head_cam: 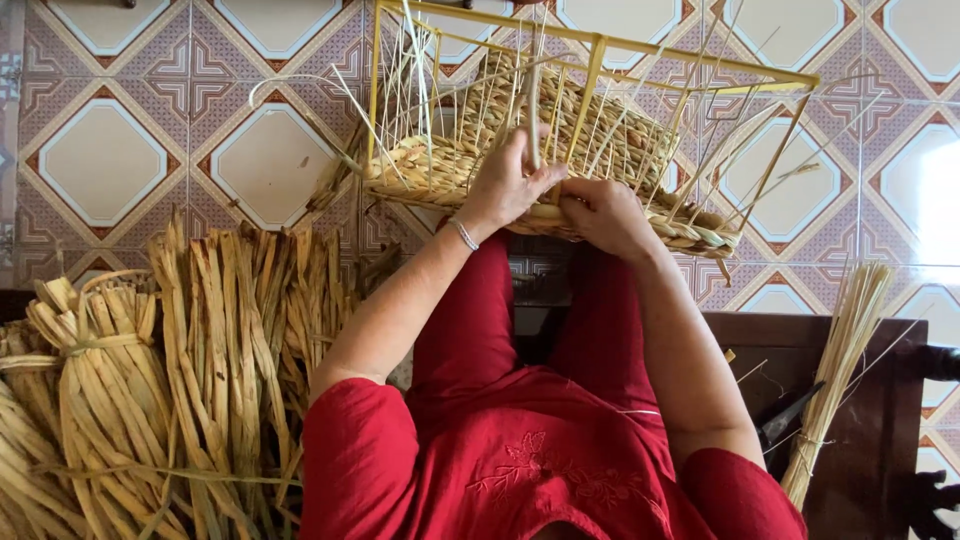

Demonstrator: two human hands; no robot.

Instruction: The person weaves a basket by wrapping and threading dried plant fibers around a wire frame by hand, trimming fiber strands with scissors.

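Two hands are busy at the middle of the frame, both on a half-woven basket that sits just above the knees of a person in red clothes. Nearest the camera, at the bottom, it's all red shirt and red trousers. Lower left of the frame has bundles of dried flat straw piled on the floor, some tied up. Lower right there's a thinner sheaf of pale stalks leaning beside a dark wooden seat.

Moving up: the left hand, with a silver bracelet on the wrist, has its fingers closed around an upright strand at the basket's near edge. The right hand is just beside it, touching the woven rim, fingers curled over the plait and pinching it.

The basket is being built on a yellow wire frame, tilted, with loose straw ends sticking out everywhere. Behind it all, the patterned tile floor fills the top of the frame.
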